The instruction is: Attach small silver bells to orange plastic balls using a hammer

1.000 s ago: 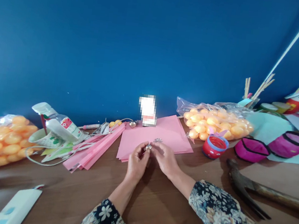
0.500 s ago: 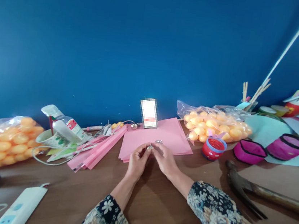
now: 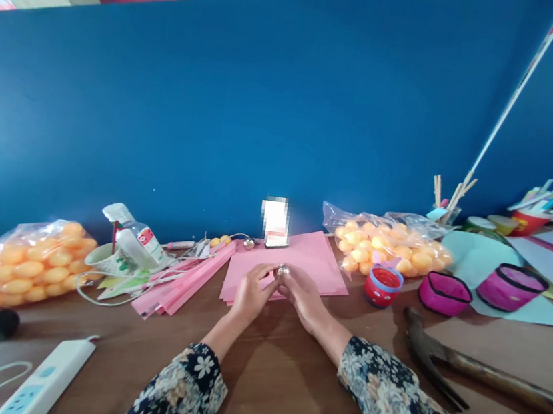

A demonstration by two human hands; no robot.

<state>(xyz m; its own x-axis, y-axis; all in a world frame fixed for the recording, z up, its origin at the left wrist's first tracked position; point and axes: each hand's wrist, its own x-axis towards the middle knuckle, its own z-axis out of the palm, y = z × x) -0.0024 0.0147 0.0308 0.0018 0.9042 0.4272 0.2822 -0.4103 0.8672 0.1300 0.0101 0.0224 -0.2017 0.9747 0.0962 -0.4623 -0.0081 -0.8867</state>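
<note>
Both closed, left hand (image 3: 251, 294) and right hand (image 3: 303, 297) pinch a silvery ball (image 3: 282, 273)! Pink paper (image 3: 320, 261) lies beneath (claw hammer (image 3: 462, 360) off right)

Place: your surroundings look like a handicraft workspace.
Supplies: flat pink paper sheets (image 3: 315, 259) lie on your brown tabletop (image 3: 278, 395).
Stock: clear plastic bags (image 3: 332, 220) of orange balls (image 3: 365, 243) flank you.
Tool: wooden-handled metal claw hammer (image 3: 488, 372), at your right.
Enclosure: a flat blue partition (image 3: 267, 118) faces you.

Free near tabletop (image 3: 279, 389), hammer (image 3: 469, 363) obstacle at right
</note>
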